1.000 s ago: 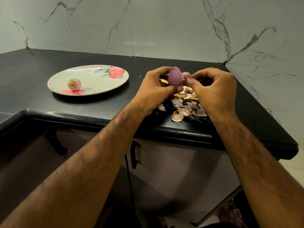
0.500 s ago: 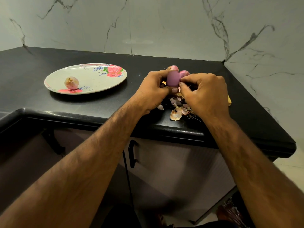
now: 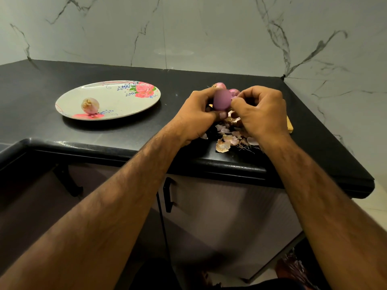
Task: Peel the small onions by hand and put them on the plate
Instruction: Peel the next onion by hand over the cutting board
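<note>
Onion [image 3: 222,99]: lower end and left flank hidden under left hand [image 3: 196,116] fingers. Right flank covered by curled right hand [image 3: 261,111] fingers, so pinch point out of sight. Behind onion, two more onions [image 3: 219,85] show tops only. Below onion, peel heap [image 3: 228,139] partly under both hands. Right of onion, yellowish slab [image 3: 289,126] mostly hidden by right hand. Far below onion, crinkly thing [image 3: 293,266] too dark to name.

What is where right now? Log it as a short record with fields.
counter: black, against a marbled wall
plate: floral, on the counter, left of both grips
pale onion: alone on the plate, near its left edge
left grip: holds the purple onion, fingers curled round it
right grip: fingertips pinch at that onion's right side
loose onions: two, just behind the grips
peels: pile on the counter below the grips
</note>
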